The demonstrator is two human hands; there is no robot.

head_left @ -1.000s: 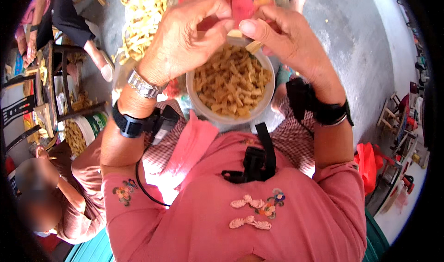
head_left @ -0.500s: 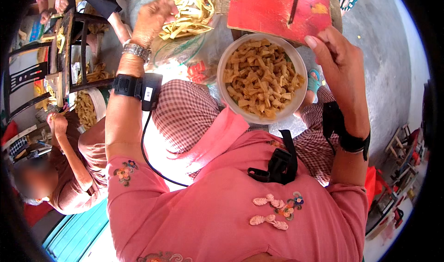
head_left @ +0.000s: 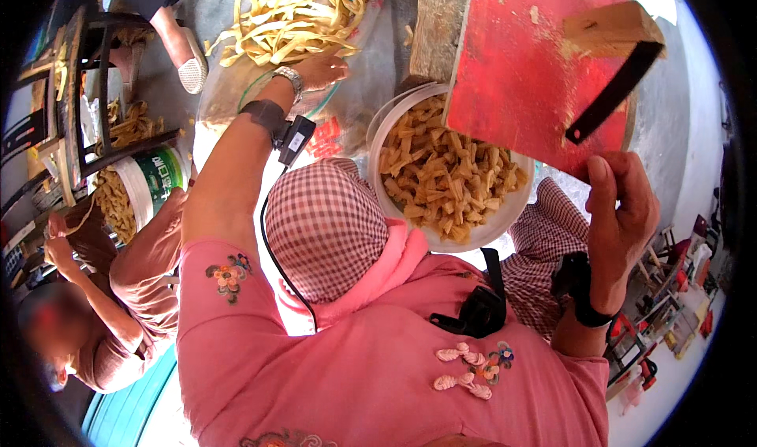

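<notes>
My left hand is stretched forward at the near edge of a pile of long, pale yellow strips. Its fingers look apart, with nothing visible in them. At the near edge of a red board, my right hand is closed, thumb up and fingers curled; what they hold, if anything, is hidden. On the board stands a wooden block with a dark metal blade slanting from it. Partly beneath the board, a white tub holds many short brown-yellow cut pieces.
A plastic sheet lies under the strips. A wooden beam runs beside the board. To the left, another person sits handling a strip near a green-and-white bucket of pieces. Dark chair frames stand beyond.
My view has shifted, bringing the block and more of the board into sight. My left hand has moved down to the near edge of the strips. My right hand sits slightly lower beside the board.
</notes>
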